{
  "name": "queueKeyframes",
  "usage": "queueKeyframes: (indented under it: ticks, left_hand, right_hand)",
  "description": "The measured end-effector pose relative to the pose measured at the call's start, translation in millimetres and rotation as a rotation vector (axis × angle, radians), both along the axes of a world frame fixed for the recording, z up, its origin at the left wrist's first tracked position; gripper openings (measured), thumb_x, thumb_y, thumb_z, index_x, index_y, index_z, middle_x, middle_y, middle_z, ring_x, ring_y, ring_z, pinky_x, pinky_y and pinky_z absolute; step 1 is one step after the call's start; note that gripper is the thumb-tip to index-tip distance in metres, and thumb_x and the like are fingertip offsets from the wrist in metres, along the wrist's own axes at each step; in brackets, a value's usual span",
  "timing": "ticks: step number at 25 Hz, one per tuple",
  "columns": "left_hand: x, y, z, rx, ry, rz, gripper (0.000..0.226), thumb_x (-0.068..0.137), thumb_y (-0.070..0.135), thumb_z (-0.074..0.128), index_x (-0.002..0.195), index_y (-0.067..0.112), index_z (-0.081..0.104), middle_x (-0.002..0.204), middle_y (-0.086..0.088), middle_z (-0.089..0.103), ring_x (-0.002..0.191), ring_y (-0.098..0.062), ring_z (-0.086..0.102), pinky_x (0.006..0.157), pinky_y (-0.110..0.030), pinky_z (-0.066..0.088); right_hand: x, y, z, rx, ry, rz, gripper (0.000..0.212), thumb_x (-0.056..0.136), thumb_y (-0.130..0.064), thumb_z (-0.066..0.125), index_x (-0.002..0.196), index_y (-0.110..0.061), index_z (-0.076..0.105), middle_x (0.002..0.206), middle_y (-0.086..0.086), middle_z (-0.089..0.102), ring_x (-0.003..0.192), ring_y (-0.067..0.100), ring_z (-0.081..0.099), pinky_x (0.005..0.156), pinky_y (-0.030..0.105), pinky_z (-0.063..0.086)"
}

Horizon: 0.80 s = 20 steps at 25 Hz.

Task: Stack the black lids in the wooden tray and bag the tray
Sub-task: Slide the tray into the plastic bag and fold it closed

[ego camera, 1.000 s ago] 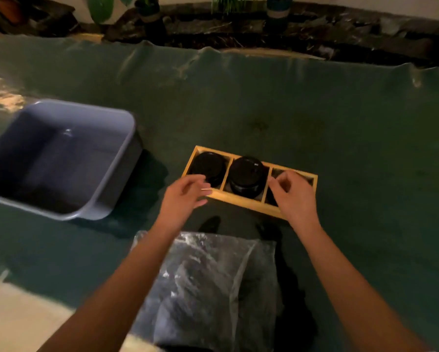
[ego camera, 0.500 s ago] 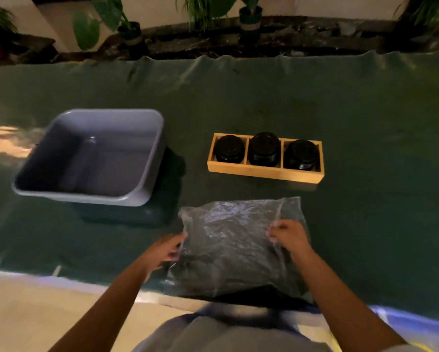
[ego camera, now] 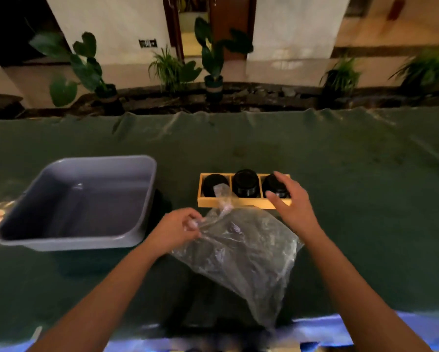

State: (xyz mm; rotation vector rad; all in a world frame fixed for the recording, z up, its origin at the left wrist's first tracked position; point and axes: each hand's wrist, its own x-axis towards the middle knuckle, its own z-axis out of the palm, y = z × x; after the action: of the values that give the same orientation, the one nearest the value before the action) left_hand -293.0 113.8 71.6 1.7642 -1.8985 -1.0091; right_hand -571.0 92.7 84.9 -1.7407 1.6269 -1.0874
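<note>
A wooden tray with three compartments sits on the green cloth, each compartment holding a stack of black lids. A clear plastic bag hangs just in front of the tray, lifted off the cloth. My left hand is shut on the bag's upper left edge. My right hand is open with fingers spread, hovering over the tray's right end and partly covering the right stack of lids.
A grey plastic tub stands on the left of the green cloth. Potted plants line the ground beyond the table's far edge. The table's near edge runs along the bottom.
My left hand has lifted the bag off the cloth by its edge. My right hand has let go of the bag and moved forward over the tray's right end.
</note>
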Motion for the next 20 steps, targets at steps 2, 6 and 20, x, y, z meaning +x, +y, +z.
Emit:
queueKeyframes:
  ticks: [2,6,20]
  left_hand:
    - [-5,-18,29,-0.074,-0.045,-0.108,0.032,0.069,0.016,0.075,0.092,0.034,0.062,0.089,0.009,0.065,0.081,-0.002,0.059,0.067,-0.018,0.045]
    - [-6,-41,67,-0.205,-0.11,-0.225,0.031,0.071,0.015,0.072,0.095,0.032,0.063,0.094,0.004,0.067,0.085,-0.009,0.062,0.075,-0.028,0.051]
    - [35,-75,116,-0.258,0.358,-0.019,0.021,0.078,0.006,0.069,0.082,0.026,0.073,0.077,0.006,0.077,0.072,-0.001,0.069,0.062,-0.009,0.05]
  right_hand:
    - [18,-18,42,-0.067,0.083,0.239,0.047,0.086,-0.034,0.059,0.131,-0.022,0.051,0.134,-0.001,0.053,0.125,0.012,0.043,0.107,0.033,0.032]
    - [30,-38,82,0.055,0.11,0.347,0.036,0.082,-0.034,0.064,0.118,-0.026,0.062,0.11,-0.011,0.064,0.104,0.0,0.054,0.083,0.014,0.042]
    - [0,-69,106,-0.116,-0.488,0.081,0.016,0.092,-0.012,0.05,0.077,-0.017,0.05,0.061,-0.002,0.07,0.059,0.011,0.068,0.057,0.024,0.056]
